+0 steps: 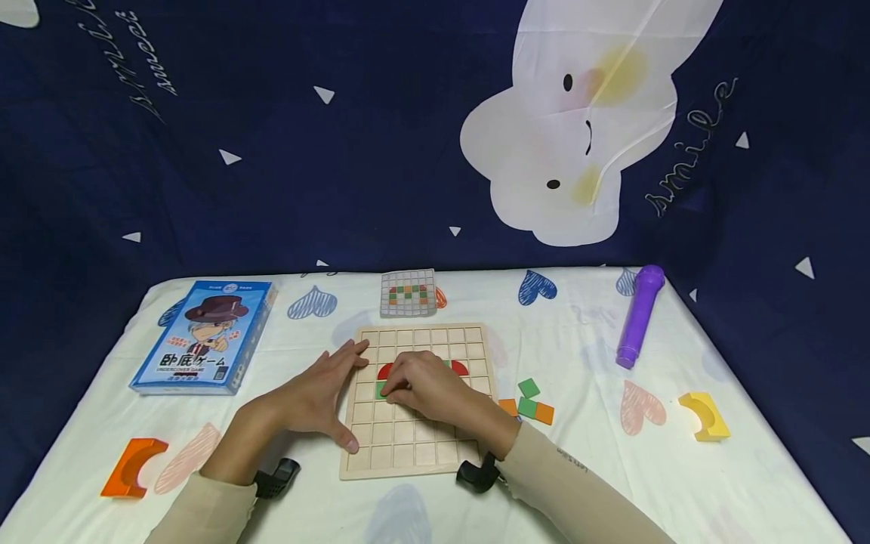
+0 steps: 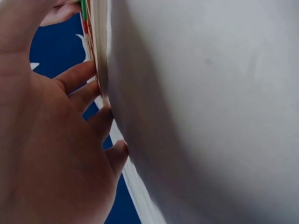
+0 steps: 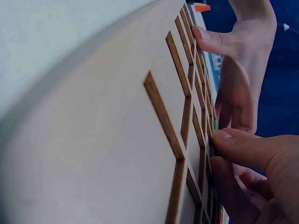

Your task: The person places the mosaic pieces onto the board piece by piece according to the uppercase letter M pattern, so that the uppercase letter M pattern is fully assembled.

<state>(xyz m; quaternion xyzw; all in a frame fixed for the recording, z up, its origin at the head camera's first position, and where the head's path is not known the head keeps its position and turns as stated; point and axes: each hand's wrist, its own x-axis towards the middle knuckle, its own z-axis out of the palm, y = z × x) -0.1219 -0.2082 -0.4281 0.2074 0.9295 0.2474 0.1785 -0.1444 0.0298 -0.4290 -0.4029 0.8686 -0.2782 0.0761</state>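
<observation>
A wooden grid board (image 1: 416, 446) lies in the middle of the table. My left hand (image 1: 326, 389) rests flat against its left edge with the fingers spread and the thumb on the lower left corner; the left wrist view shows the fingertips (image 2: 88, 93) at the board's edge (image 2: 100, 70). My right hand (image 1: 408, 384) sits on the board with curled fingers that pinch a green tile (image 1: 378, 391), seen as a green sliver (image 3: 215, 124) in the right wrist view. Two red curved tiles (image 1: 384, 370) (image 1: 461, 367) peek out beside that hand. The cells under the right hand are hidden.
Loose green (image 1: 528, 388) and orange tiles (image 1: 544, 413) lie right of the board. A pattern card (image 1: 408, 292) is behind it, a blue game box (image 1: 207, 335) at left, a purple cylinder (image 1: 640, 316) at right. An orange curved block (image 1: 132, 467) and a yellow one (image 1: 705, 415) sit near the sides.
</observation>
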